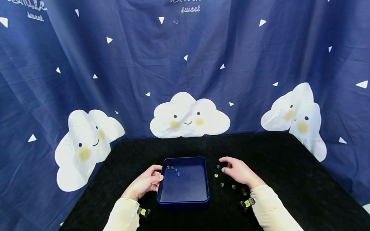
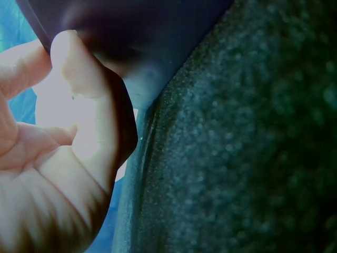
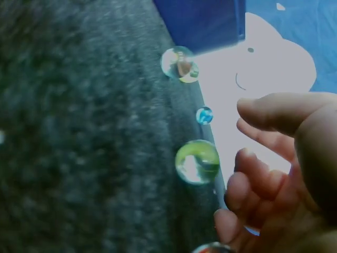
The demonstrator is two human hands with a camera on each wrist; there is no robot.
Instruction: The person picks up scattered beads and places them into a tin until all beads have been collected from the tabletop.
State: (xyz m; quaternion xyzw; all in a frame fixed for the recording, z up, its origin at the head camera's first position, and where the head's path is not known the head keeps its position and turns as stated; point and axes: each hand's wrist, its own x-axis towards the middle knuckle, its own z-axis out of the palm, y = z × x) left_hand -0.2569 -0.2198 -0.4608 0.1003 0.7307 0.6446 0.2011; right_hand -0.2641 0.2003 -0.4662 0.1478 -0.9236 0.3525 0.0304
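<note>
Black tabletop (image 1: 231,146), rightmost marble (image 1: 245,193) indistinct

The left grip (image 1: 145,182) holds a navy tray (image 1: 188,187), four marbles (image 1: 176,170) inside. The right grip (image 1: 238,170) is near loose marbles (image 1: 216,175).

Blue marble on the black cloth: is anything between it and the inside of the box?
Only the right wall of the box. Nothing visible stands between that wall and the blue marble; the yellow-green marble sits off the direct path.

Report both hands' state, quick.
Left hand: closed, holding the tray at its left side.
Right hand: open, holding nothing, near a blue marble.
</note>
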